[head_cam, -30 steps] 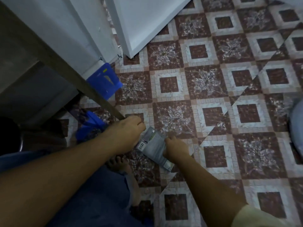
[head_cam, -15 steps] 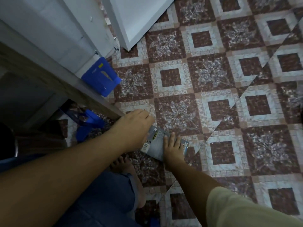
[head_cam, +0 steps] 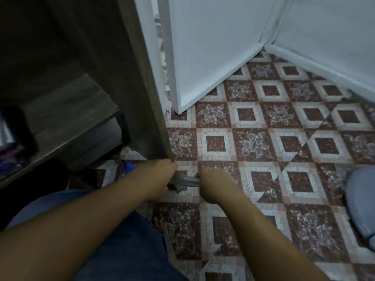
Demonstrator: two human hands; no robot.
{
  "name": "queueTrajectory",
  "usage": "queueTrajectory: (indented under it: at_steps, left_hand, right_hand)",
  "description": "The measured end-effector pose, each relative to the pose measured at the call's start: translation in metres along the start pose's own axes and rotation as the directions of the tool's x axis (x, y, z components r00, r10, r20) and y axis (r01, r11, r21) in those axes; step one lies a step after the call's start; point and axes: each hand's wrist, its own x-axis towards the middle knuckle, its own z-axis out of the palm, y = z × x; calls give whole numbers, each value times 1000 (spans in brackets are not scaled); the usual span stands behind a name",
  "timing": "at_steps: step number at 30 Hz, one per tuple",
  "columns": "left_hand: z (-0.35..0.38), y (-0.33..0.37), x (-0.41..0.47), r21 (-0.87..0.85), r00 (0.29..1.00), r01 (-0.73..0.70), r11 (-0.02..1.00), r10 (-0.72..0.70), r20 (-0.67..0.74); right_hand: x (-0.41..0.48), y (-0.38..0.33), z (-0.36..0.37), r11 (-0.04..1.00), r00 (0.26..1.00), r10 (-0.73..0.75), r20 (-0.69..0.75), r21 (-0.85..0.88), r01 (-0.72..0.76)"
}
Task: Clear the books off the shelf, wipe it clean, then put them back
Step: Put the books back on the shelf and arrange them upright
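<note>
A thin grey book [head_cam: 185, 181] is held low over the patterned floor tiles, seen almost edge-on. My left hand [head_cam: 160, 179] grips its left end and my right hand [head_cam: 215, 186] grips its right end, both with fingers curled round it. The dark wooden shelf unit [head_cam: 140, 82] stands just to the left of my hands, its bare lower board [head_cam: 69, 114] in shadow. Most of the book is hidden between my hands.
A white door [head_cam: 203, 57] and white wall skirting stand behind the tiled floor [head_cam: 253, 142]. Dark items sit at the shelf's far left [head_cam: 10, 138]. A pale grey rounded object [head_cam: 361, 203] lies at the right edge. My bare foot [head_cam: 160, 224] and blue-clad knee are below.
The view has swung up and left toward the shelf. The book has gone from lying flat under my hands to being held edge-on between both hands. The blue box has left the view.
</note>
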Motion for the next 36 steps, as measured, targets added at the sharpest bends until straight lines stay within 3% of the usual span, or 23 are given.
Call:
queueTrajectory:
  at_steps: [6, 10, 13, 17, 20, 23, 25, 26, 27, 29, 32, 34, 36]
  left_hand:
    - [-54, -36, -87, -99, 981, 99, 990, -114, -156]
    - [-88, -63, -165, -157, 916, 165, 974, -210, -341]
    - [-92, -93, -221, -163, 805, 284, 945, -328, -494]
    - [-77, -141, -283, -252, 642, 436, 864, -495, -586]
    - [-55, -183, -309, -315, 510, 528, 789, -591, -626]
    - [-28, -222, -314, -357, 397, 588, 726, -643, -655]
    - [-8, -247, -312, -335, 352, 617, 712, -631, -692]
    - [0, -254, -309, -303, 351, 640, 707, -619, -703]
    - [10, -264, -306, -300, 326, 662, 687, -624, -710]
    - [31, -279, -301, -332, 311, 672, 662, -659, -685]
    - [59, -302, -295, -515, 444, 533, 672, -740, -505]
    - [66, -312, -301, -652, 540, 396, 647, -738, -404]
    - [71, -318, -304, -705, 564, 311, 637, -721, -403]
  right_hand:
    - [-88, -74, -96, 990, 980, -131, -150, -64, 123]
    - [-132, -140, -131, 953, 897, -299, -325, -155, 261]
    - [-142, -195, -151, 901, 793, -424, -437, -287, 324]
    - [-131, -272, -161, 798, 578, -601, -552, -455, 395]
    - [-105, -324, -156, 760, 529, -649, -547, -499, 416]
    - [-75, -362, -141, 698, 409, -709, -574, -488, 525]
    - [-56, -381, -127, 651, 296, -733, -613, -504, 567]
    - [-45, -383, -120, 652, 278, -727, -628, -504, 566]
    - [-35, -388, -113, 651, 281, -729, -624, -506, 566]
    - [-14, -395, -102, 653, 359, -744, -564, -498, 571]
    - [8, -406, -93, 691, 597, -721, -351, -427, 583]
    - [11, -415, -90, 713, 655, -695, -299, -406, 572]
    - [13, -425, -83, 729, 691, -672, -267, -401, 554]
